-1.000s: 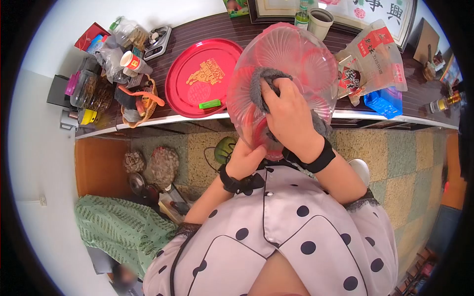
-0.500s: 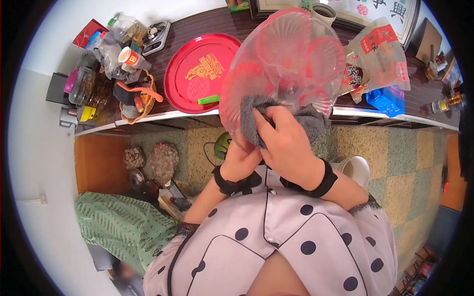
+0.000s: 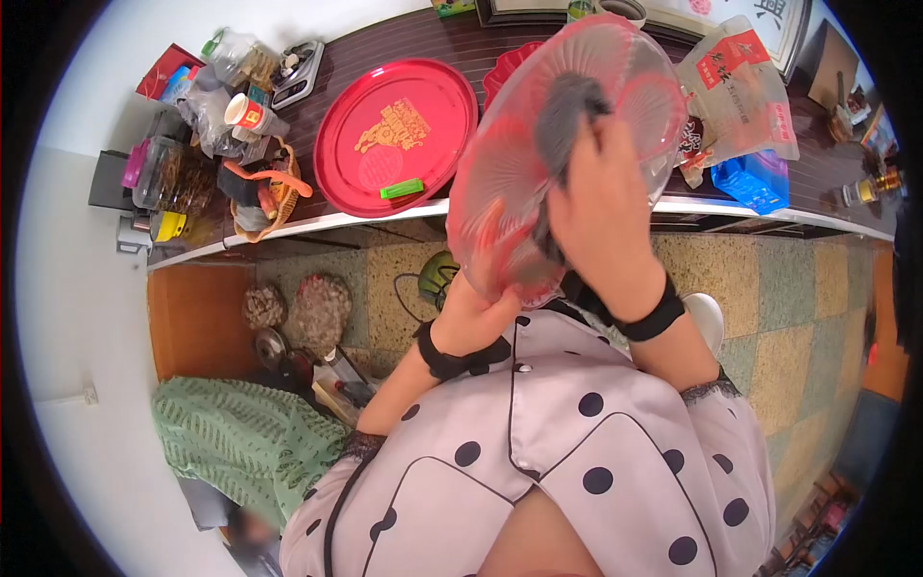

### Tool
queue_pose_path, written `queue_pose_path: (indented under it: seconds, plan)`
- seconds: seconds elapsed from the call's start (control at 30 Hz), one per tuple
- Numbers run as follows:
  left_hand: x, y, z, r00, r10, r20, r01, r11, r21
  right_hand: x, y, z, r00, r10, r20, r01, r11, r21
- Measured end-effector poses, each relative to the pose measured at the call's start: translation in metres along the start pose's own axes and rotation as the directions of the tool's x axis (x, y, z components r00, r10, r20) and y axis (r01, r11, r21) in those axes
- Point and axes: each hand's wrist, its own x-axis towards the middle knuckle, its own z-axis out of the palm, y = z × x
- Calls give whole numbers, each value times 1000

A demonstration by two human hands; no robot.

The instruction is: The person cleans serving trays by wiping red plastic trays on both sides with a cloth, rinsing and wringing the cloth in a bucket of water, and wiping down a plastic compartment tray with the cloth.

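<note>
A clear plastic divided tray (image 3: 505,144) with shell-like ribbed compartments and a pinkish-red tint is held up at a tilt in front of the counter. My left hand (image 3: 471,322) grips its near rim, with some fingers showing blurred through the clear plastic. Over the tray's face, my right hand (image 3: 611,216) is closed on a dark grey cloth (image 3: 567,120) that lies against the ribs. The right fingers are smeared by motion. Part of a red scalloped dish (image 3: 507,72) shows behind the tray.
A round red tray (image 3: 346,144) with a small green item (image 3: 402,188) lies on the dark counter. At left are a wicker basket (image 3: 261,226), a paper cup (image 3: 245,112) and jars. A printed bag (image 3: 735,91) and a blue packet (image 3: 755,181) lie at right.
My right hand has moved the cloth up and across the clear tray. The tray has tilted and shifted slightly right, uncovering part of the red scalloped dish. My left hand keeps its hold.
</note>
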Motion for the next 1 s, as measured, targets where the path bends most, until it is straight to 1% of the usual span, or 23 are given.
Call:
queue_pose_path:
  seconds: [0.03, 0.07, 0.13, 0.17, 0.2, 0.27, 0.3, 0.33, 0.37, 0.4, 0.43, 0.5, 0.63, 0.67, 0.7, 0.73, 0.77, 0.8, 0.83, 0.87, 0.93, 0.97, 1.0]
  plan:
    - [-1, 1, -1, 1000, 2, 5, -2, 1000, 1, 3, 10, -2, 997, 68, -30, -69, 997, -28]
    - [-2, 3, -4, 998, -46, 50, 46, 999, -10, 5, 19, -5, 989, 134, -62, -137, 989, -54]
    - [-3, 3, -4, 991, -94, 94, 96, 995, -21, 4, 37, -12, 985, 147, -87, -149, 988, -28]
    - [-3, 2, -4, 990, -78, 116, 102, 972, -212, 2, 42, -15, 981, 159, -107, -160, 987, 1]
    - [-3, 2, -5, 989, -59, 134, 108, 913, -394, 1, 44, -18, 982, 158, -104, -158, 987, 3]
    - [-1, 11, -4, 988, -88, 130, 136, 894, -427, 1, 43, -27, 974, 148, -172, -148, 989, 11]
    - [0, 14, -3, 985, -116, 128, 163, 873, -460, 0, 37, -30, 974, 149, -171, -149, 989, 15]
    - [-1, 14, -2, 985, -118, 127, 164, 874, -457, -1, 27, -32, 991, 79, -112, -69, 993, 96]
    - [-1, 14, 0, 984, -134, 120, 177, 839, -515, -1, 16, -35, 998, 3, -60, 8, 984, 180]
    - [-1, 14, 2, 982, -149, 116, 189, 799, -570, 0, 5, -38, 999, -37, 16, 32, 973, 230]
    - [-2, 12, 3, 982, -150, 116, 189, 801, -568, -2, -2, -34, 999, -36, 14, 32, 972, 232]
    - [-4, 2, 5, 998, -14, 60, 31, 953, -302, -8, -11, -24, 984, -74, 164, 23, 954, 298]
    - [-11, -5, 1, 997, -75, 34, 82, 928, -364, -21, -23, -13, 971, -151, 188, 95, 956, 277]
    - [-13, -4, -9, 993, -84, 84, 98, 981, -167, -28, -25, -11, 954, -215, 210, 137, 933, 333]
    - [-14, -1, -14, 986, -105, 130, 101, 994, 37, -33, -26, -9, 932, -281, 228, 177, 904, 389]
    - [-12, 5, -10, 995, -77, 66, 74, 996, 47, -35, -28, -9, 929, -294, 225, 193, 904, 382]
    - [-11, 6, -5, 995, -76, 63, 73, 996, 49, -33, -29, -7, 929, -296, 224, 195, 902, 385]
    - [-11, 6, 1, 993, -115, 12, 115, 982, -148, -29, -29, -6, 952, -246, 180, 184, 936, 301]
    - [-11, 6, 6, 990, -139, -9, 133, 960, -245, -26, -29, -5, 972, -196, 132, 165, 962, 217]
    - [-10, 5, 11, 986, -164, -30, 144, 929, -340, -21, -26, -4, 972, -196, 133, 165, 962, 217]
    - [-10, 5, 16, 989, -119, -88, 76, 917, -391, -13, -22, -2, 993, -86, 82, 74, 988, 132]
    - [-11, 6, 17, 989, -105, -107, 53, 912, -406, -16, -23, -2, 993, -84, 81, 73, 989, 132]
    - [-11, 6, 17, 991, -116, -72, 81, 922, -378, -19, -25, -2, 988, -110, 111, 92, 983, 157]
